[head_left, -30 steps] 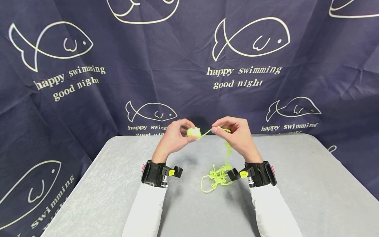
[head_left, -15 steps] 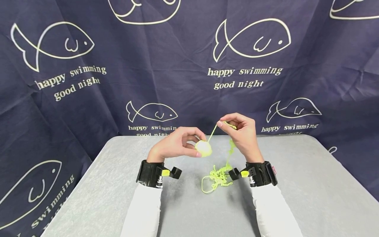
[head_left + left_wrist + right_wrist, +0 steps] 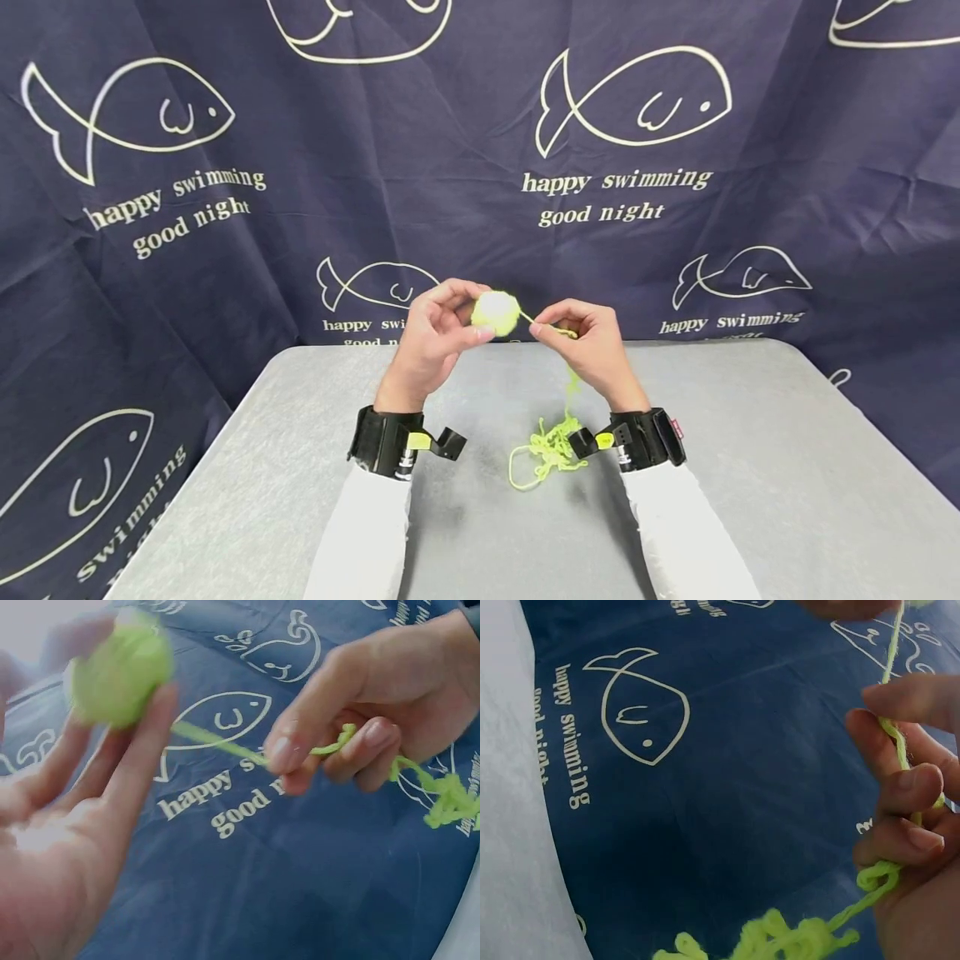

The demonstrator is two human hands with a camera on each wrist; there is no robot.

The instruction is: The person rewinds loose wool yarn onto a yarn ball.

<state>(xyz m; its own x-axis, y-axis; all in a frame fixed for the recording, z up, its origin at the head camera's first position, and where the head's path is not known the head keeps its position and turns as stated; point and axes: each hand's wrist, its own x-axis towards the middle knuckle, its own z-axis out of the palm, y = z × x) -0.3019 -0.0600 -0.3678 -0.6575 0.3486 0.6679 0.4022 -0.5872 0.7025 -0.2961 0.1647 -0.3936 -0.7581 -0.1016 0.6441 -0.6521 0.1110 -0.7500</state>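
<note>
The left hand [image 3: 435, 333] grips a small ball of lime-green yarn [image 3: 496, 312] at its fingertips, raised above the far middle of the table [image 3: 787, 467]. Just right of it, the right hand [image 3: 588, 346] pinches the yarn strand [image 3: 528, 320] running off the ball. From that hand the strand drops to a loose tangle of yarn [image 3: 551, 450] lying near the right wrist. That tangle could snag or knot if pulled fast, and the lightly held ball could slip. Bare table lies open on both sides; the fish-print backdrop [image 3: 225, 208] hangs close behind the far edge.
</note>
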